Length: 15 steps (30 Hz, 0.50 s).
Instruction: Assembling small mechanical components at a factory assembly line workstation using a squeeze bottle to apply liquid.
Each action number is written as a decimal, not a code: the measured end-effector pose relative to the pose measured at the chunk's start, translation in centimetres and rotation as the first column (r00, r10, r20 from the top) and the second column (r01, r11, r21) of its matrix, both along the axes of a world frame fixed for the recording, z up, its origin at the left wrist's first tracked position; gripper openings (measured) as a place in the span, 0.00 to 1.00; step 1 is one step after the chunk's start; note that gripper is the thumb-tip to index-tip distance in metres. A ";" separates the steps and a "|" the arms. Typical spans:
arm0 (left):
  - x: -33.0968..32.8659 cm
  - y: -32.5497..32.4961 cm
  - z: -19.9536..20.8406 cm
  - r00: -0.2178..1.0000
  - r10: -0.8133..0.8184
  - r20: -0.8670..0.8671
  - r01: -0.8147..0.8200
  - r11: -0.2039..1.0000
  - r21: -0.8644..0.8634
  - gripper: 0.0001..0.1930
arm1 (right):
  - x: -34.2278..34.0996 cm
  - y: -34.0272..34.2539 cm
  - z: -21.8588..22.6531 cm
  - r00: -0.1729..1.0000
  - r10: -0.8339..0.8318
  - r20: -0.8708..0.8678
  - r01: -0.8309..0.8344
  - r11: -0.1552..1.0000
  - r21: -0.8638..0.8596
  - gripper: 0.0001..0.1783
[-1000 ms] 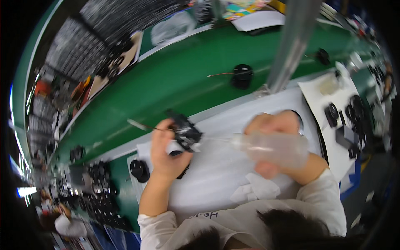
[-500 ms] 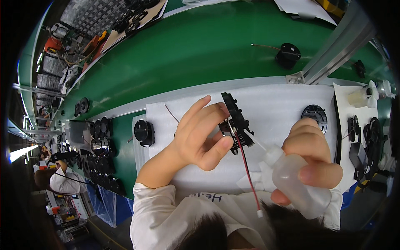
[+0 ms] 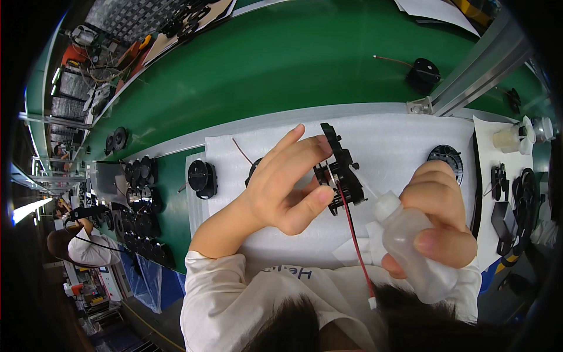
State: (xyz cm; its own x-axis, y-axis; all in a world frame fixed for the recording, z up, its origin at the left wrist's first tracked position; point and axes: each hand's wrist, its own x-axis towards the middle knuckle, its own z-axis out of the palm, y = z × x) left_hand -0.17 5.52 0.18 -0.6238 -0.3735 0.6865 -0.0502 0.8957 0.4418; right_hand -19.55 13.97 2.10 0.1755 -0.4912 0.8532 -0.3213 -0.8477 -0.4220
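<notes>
My left hand [image 3: 280, 190] grips a black plastic part [image 3: 346, 167] on edge between thumb and fingers, above the white-covered bench. From this part a red and black wire lead [image 3: 355, 240] hangs down to a small white connector. A translucent squeeze bottle [image 3: 412, 232] is in my right hand [image 3: 440, 205], tilted so its thin nozzle points up and left at the part. Whether the nozzle tip touches the part I cannot tell. Behind my right hand lies a round black part [image 3: 446, 158]. Another black piece [image 3: 253, 171] is mostly hidden behind my left hand.
A round black unit [image 3: 202, 179] sits on the left of the white sheet [image 3: 375, 135]. Beyond runs a green belt [image 3: 281, 64], carrying a wired black part [image 3: 423, 75] beside a metal post [image 3: 481, 64]. Jars [image 3: 510, 138] stand right; several black units [image 3: 141, 217] lie left.
My left hand and the black part have shifted slightly right, and the part is turned more edge-on. The bottle stays close to it. On the green belt, the wired black part has moved right.
</notes>
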 end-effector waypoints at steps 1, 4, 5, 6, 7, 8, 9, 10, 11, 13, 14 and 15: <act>0.3 -0.2 -0.1 0.999 -0.021 0.047 0.018 0.998 0.067 0.18 | 0.0 0.0 -0.1 1.000 0.003 0.001 -0.003 1.000 0.002 0.26; 0.7 -0.2 -0.5 0.995 -0.049 0.084 0.027 0.970 0.243 0.20 | 0.0 0.1 -0.2 1.000 0.005 -0.010 -0.005 1.000 0.006 0.25; 0.8 -0.2 -0.7 0.996 -0.052 0.074 0.023 0.937 0.349 0.21 | 0.3 -0.2 -0.2 1.000 -0.023 0.012 0.024 0.999 -0.045 0.24; 0.7 -0.2 -0.7 0.996 -0.052 0.072 0.023 0.936 0.351 0.21 | 0.4 -0.2 0.0 0.998 -0.054 0.032 0.057 0.994 -0.094 0.23; 0.6 -0.3 -0.8 0.999 -0.039 0.036 0.028 0.962 0.270 0.23 | 0.4 -0.2 0.0 0.998 -0.053 0.031 0.055 0.994 -0.091 0.23; 0.4 -0.5 -0.9 1.000 -0.029 -0.001 0.029 0.982 0.187 0.25 | 0.4 -0.2 0.0 0.998 -0.060 0.023 0.062 0.993 -0.105 0.23; 0.1 -0.7 -1.0 0.999 -0.023 -0.037 0.026 0.994 0.103 0.27 | 0.4 -0.1 0.0 0.998 -0.068 0.017 0.069 0.991 -0.118 0.23; -0.1 -0.9 -1.1 0.997 -0.019 -0.073 0.021 1.000 0.018 0.30 | 0.3 0.0 0.0 0.998 -0.066 0.016 0.068 0.991 -0.115 0.23; -0.3 -1.0 -1.1 0.994 -0.019 -0.110 0.011 0.998 -0.067 0.32 | 0.3 0.2 0.1 0.998 -0.069 0.007 0.069 0.991 -0.112 0.22; 0.0 -1.0 -0.9 0.999 0.027 -0.047 -0.036 0.982 -0.186 0.40 | 0.4 0.2 -0.1 0.998 -0.063 0.000 0.063 0.992 -0.108 0.22; 0.0 -1.0 -0.8 0.998 0.032 -0.047 -0.040 0.982 -0.184 0.40 | 0.5 0.1 -0.3 0.998 -0.069 0.010 0.070 0.990 -0.120 0.22; 0.0 -0.9 -0.7 0.998 0.038 -0.043 -0.045 0.984 -0.171 0.41 | 0.6 0.1 -0.4 0.997 -0.076 0.022 0.078 0.988 -0.132 0.22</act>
State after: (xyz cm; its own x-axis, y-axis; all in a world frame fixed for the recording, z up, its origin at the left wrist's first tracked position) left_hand -0.15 4.58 -0.55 -0.5816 -0.2730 0.7663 -0.0746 0.9559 0.2839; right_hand -18.92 14.10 1.72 0.1261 -0.3853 0.9142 -0.3816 -0.8694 -0.3138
